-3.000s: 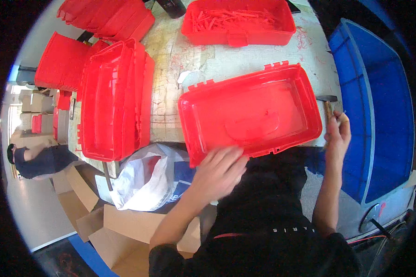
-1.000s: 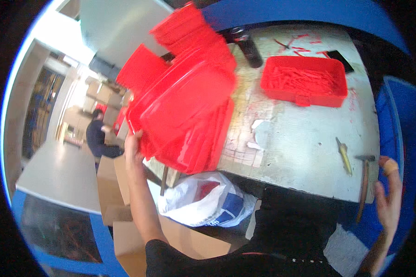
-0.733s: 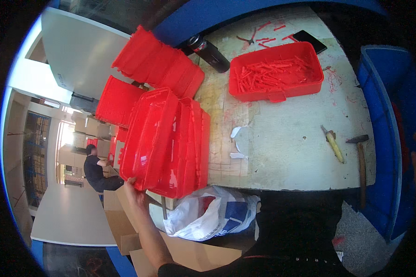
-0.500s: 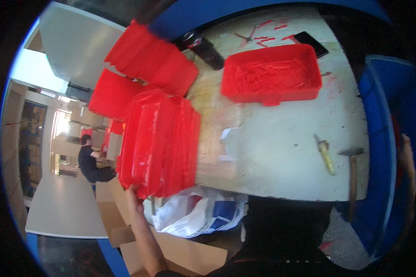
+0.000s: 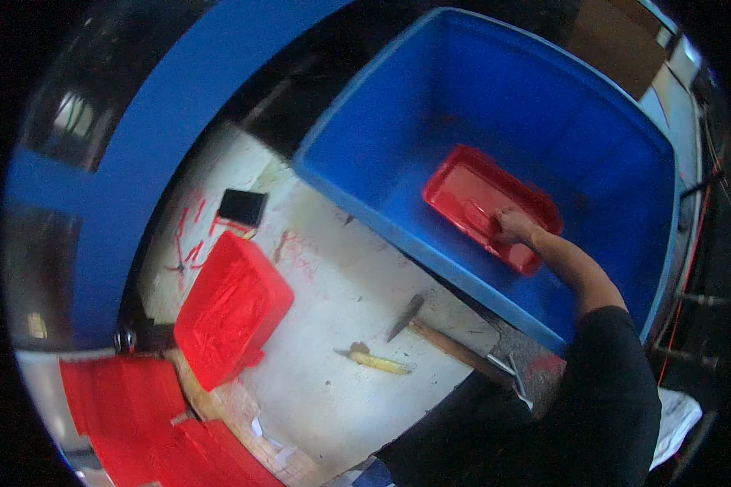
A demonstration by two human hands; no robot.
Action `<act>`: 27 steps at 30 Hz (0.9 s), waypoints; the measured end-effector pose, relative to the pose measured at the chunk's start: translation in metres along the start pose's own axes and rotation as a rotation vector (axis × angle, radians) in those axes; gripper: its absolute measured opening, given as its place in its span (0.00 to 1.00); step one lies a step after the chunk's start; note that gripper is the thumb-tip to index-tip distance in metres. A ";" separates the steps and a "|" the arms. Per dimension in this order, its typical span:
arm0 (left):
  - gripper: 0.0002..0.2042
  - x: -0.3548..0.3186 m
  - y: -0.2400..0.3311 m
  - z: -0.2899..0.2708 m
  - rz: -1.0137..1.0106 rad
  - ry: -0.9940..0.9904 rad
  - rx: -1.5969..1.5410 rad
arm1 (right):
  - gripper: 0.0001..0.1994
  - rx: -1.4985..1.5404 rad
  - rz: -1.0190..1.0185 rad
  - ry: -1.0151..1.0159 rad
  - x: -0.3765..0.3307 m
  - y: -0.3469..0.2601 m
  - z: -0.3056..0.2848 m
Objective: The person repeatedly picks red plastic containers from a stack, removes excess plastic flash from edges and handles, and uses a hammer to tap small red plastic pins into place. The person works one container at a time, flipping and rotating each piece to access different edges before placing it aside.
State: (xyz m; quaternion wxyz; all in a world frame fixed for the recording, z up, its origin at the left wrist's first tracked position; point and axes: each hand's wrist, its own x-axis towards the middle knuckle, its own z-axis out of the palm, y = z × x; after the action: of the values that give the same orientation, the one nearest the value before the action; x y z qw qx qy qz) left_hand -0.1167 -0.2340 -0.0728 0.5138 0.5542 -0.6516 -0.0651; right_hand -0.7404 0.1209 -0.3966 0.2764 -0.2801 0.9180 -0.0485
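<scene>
Deep in a large blue bin [image 5: 365, 217] lies a shallow red plastic box [image 5: 468, 190], tilted in this view. My right hand [image 5: 518, 227] reaches over the bin's near side, its fingers closed at the box's edge; the fingertips are partly hidden. My left hand is out of the picture. On the worktable [image 5: 317, 300], left of the bin, another red box [image 5: 270, 302] holds thin red plastic scraps. Stacked red boxes [image 5: 126, 398] stand at the lower left.
Between box and bin lie a hammer [image 5: 451, 345] with a wooden handle and a yellow-handled knife [image 5: 380, 362]. A flat black device [image 5: 242, 208] and loose red strips [image 5: 193, 253] are near the table's far edge. The bin's raised rim borders the table.
My view has swung right to the bin. My left hand, earlier at the red stack, has left the view. My right hand, earlier at the right margin, now shows inside the bin.
</scene>
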 end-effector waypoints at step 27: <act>0.11 -0.126 0.034 -0.037 -0.103 -0.695 -0.933 | 0.10 0.273 -0.454 0.581 -0.363 -0.219 -0.254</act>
State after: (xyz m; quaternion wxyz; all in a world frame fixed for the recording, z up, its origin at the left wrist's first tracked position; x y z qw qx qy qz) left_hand -0.1297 -0.1043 -0.1089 0.4557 0.2465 -0.6566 -0.5482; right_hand -0.5192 0.1171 0.0453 0.0221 -0.4113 0.8579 -0.3071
